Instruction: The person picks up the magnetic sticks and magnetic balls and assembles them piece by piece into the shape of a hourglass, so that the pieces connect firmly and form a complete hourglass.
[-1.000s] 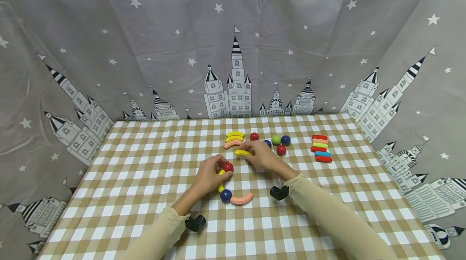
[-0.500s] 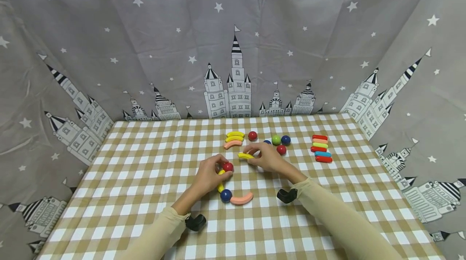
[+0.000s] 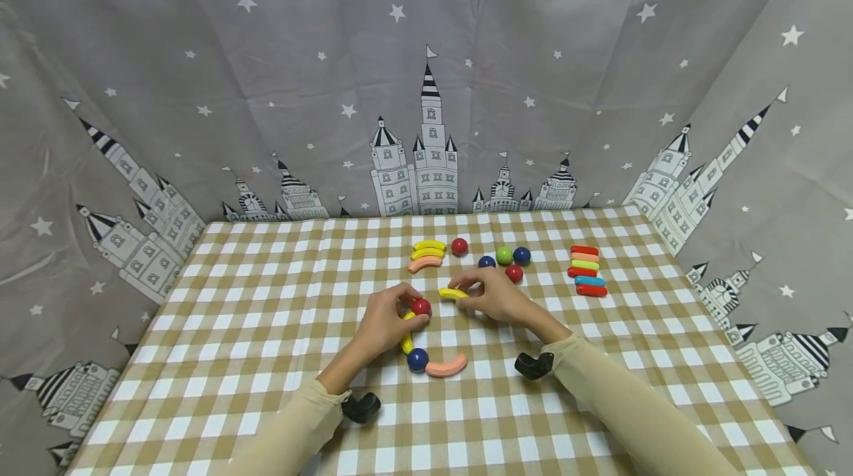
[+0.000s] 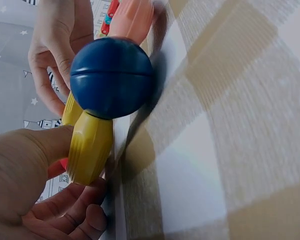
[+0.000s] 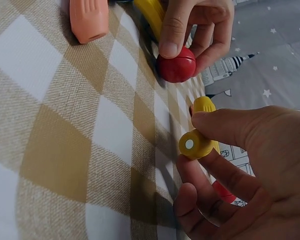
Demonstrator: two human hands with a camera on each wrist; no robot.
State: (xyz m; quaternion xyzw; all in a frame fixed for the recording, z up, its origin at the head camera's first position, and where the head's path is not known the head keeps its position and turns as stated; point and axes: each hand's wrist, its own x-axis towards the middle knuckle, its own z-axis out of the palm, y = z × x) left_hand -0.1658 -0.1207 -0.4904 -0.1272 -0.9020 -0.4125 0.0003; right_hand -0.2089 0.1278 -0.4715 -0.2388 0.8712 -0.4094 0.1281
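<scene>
My left hand (image 3: 384, 320) pinches a red ball (image 3: 420, 307) between thumb and fingers, close over the tablecloth. The ball tops a joined row: a yellow curved stick (image 4: 91, 145), a dark blue ball (image 3: 417, 360) and a peach curved stick (image 3: 447, 366). To the right, my right hand (image 3: 496, 296) holds another yellow curved stick (image 3: 453, 293) by thumb and fingertips, apart from the red ball. Its end, with a round pale disc, faces the right wrist camera. In the left wrist view, the left thumb lies against the row's yellow stick.
Behind the hands lie two yellow curved sticks (image 3: 429, 250) and a peach curved stick (image 3: 424, 263). A lone red ball (image 3: 459, 246) sits beside them. Further right are a green ball (image 3: 504, 256), blue and red balls, and a row of coloured straight sticks (image 3: 585, 266).
My right hand has drawn the yellow stick rightward and nearer to me. The left hand and its row have shifted slightly right. The lone red ball at the back has rolled slightly left.
</scene>
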